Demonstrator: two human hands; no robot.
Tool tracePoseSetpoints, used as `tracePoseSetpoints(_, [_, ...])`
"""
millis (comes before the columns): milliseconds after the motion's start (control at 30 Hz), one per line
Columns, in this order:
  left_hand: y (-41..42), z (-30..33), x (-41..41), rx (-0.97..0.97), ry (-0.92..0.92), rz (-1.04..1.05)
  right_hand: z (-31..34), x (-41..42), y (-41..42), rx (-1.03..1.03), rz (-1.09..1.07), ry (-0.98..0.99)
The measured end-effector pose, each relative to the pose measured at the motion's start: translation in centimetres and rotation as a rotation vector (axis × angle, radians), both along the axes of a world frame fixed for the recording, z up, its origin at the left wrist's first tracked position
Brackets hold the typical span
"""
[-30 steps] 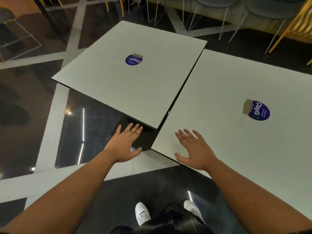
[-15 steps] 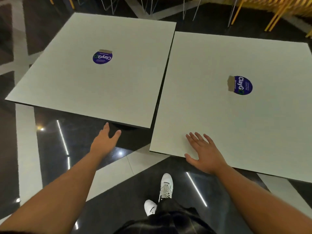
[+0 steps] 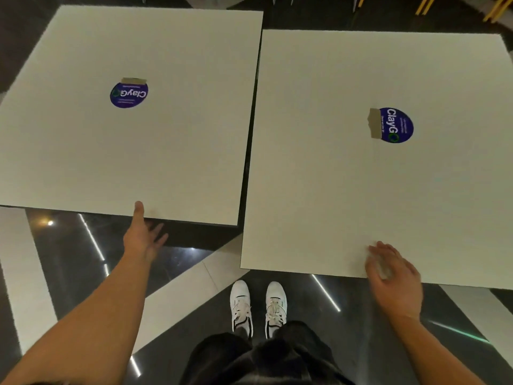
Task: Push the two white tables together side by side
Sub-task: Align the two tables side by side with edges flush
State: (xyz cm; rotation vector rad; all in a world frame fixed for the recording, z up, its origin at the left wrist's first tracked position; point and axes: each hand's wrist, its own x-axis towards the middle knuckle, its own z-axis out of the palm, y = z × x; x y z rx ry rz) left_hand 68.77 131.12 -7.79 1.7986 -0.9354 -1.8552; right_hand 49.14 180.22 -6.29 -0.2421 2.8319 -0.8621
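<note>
Two square white tables stand side by side with a narrow dark gap between them. The left table carries a round purple sticker, and so does the right table, whose sticker lies right of centre. The right table's near edge lies closer to me than the left one's. My left hand grips the left table's near edge, thumb on top and fingers underneath. My right hand, blurred, rests with spread fingers on the right table's near edge.
The floor is glossy dark tile with pale stripes. My white shoes stand just before the gap between the tables. Yellow and grey chair legs line the far side beyond the tables.
The tables went from angled apart to nearly parallel with a thin gap. My left hand reached forward and took the left table's edge. My right hand slid right along the right table's near edge.
</note>
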Motion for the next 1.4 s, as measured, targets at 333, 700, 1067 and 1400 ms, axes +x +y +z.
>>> tracePoseSetpoints(333, [-1.6,-1.8,-3.1,0.130,0.379,0.211,-1.2,-0.4,5.9,-0.767,-1.286,-0.479])
tracePoseSetpoints(700, [-1.7,-3.5,-2.9,0.140,0.388,0.243,-1.1,-3.1,-2.4,-1.161,-1.257,-0.382])
tracePoseSetpoints(1067, [-1.7,-3.2,-2.7,0.164,0.396,0.213,-2.5,-3.4,-2.0,-1.073,-1.539,-0.228])
tracePoseSetpoints(1400, [-1.4,-3.0,-2.0,0.168,0.407,0.208,-2.2,-3.3,-2.7,-1.153,-1.549,-0.186])
